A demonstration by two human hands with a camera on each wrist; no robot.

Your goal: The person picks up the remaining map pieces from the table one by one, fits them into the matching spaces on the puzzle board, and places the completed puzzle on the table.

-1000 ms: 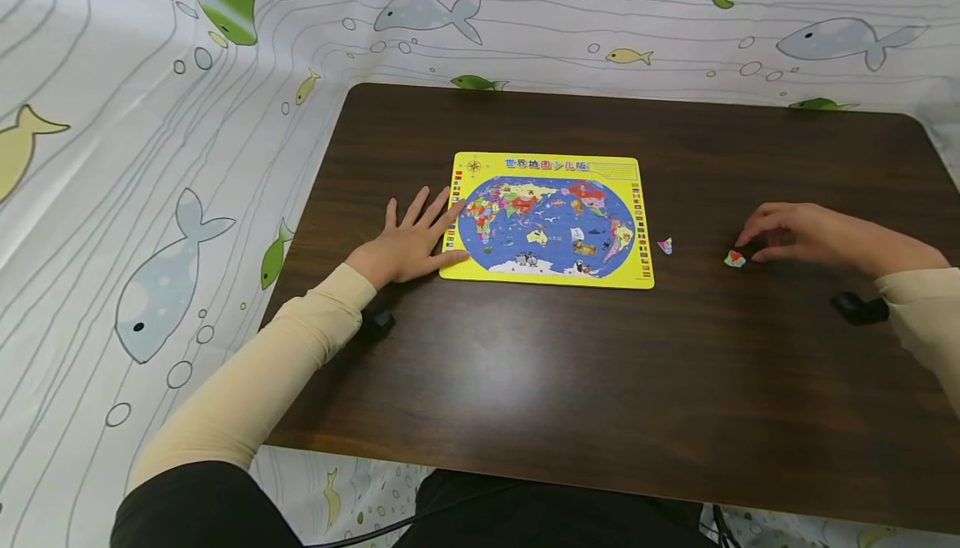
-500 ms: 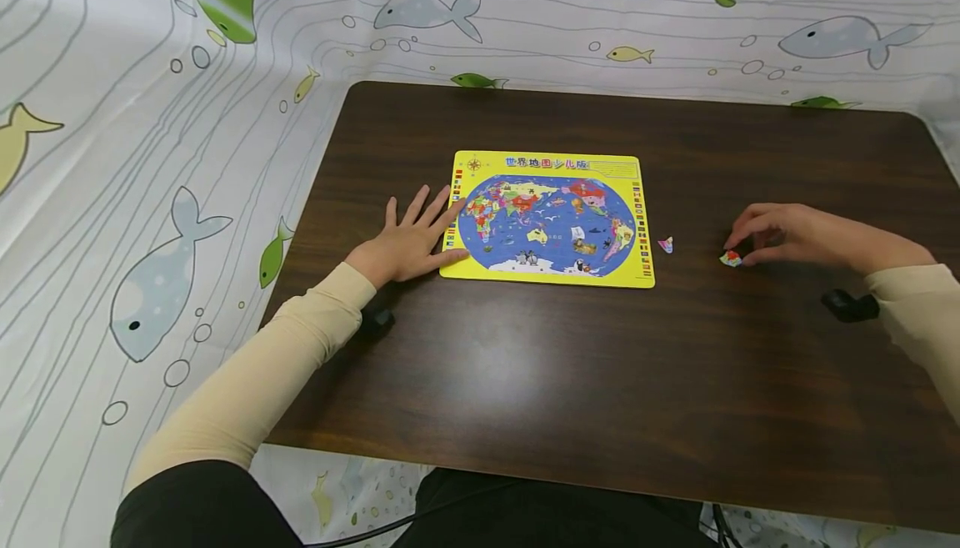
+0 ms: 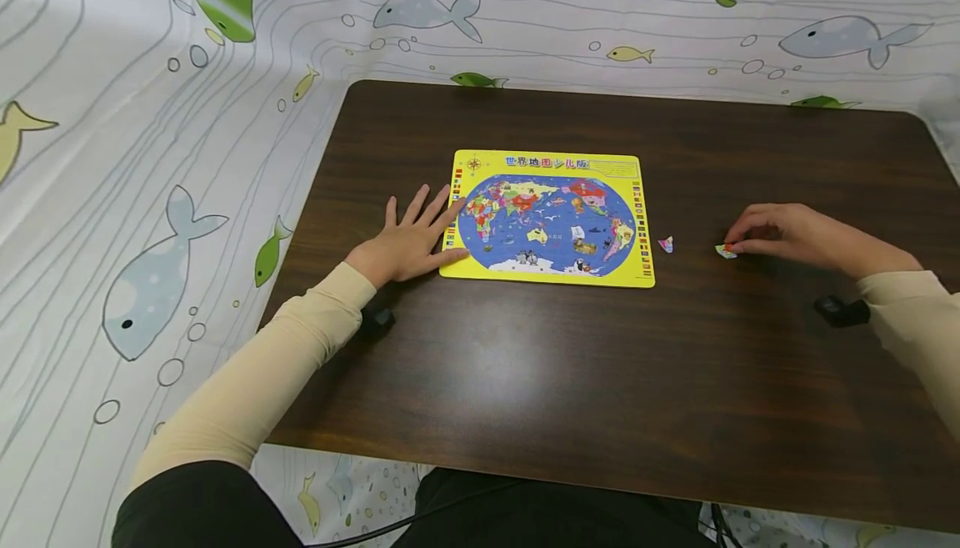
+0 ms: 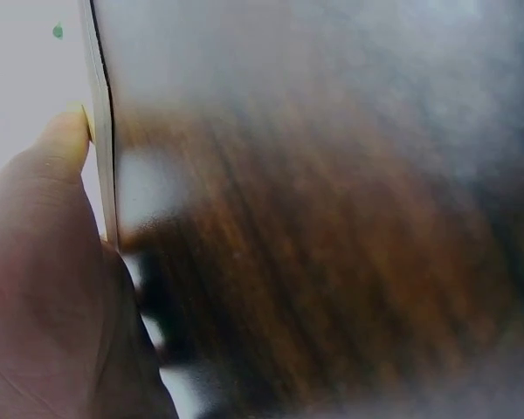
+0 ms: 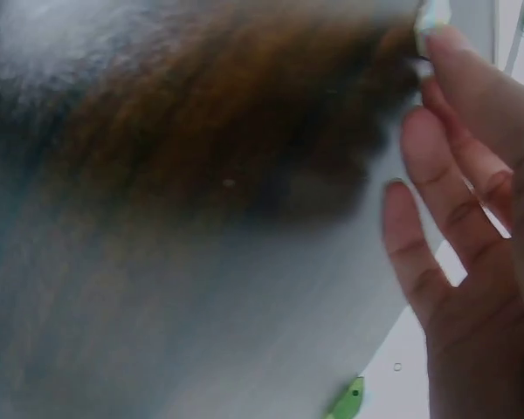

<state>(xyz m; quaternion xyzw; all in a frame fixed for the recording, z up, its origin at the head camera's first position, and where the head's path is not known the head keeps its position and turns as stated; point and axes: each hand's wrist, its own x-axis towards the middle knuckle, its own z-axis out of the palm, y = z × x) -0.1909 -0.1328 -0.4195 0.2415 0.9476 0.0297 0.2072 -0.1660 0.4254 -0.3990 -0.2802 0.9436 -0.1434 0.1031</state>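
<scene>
In the head view, a yellow-bordered world map puzzle board (image 3: 551, 279) lies flat on the dark table. My left hand (image 3: 405, 246) rests across its left edge with fingers spread; in the left wrist view the thumb (image 4: 57, 153) lies against the board's edge (image 4: 105, 166). To the right of the board, my right hand (image 3: 806, 235) pinches a small, colourful puzzle piece (image 3: 725, 251) between thumb and fingertips, close over the table. The right wrist view shows that piece only in part, at the top. A second, pinkish piece (image 3: 666, 244) lies between the board and the right hand.
The dark wooden table (image 3: 600, 398) has rounded far corners. Behind it and on the left hangs a white fish-print cloth (image 3: 547, 31). Black wrist devices show below both wrists, and a black cable (image 3: 375, 534) runs below the table's front edge.
My right hand has moved slightly left, and the piece at its fingertips has shifted left and tilted. The left hand, the board and the pinkish piece stay in place.
</scene>
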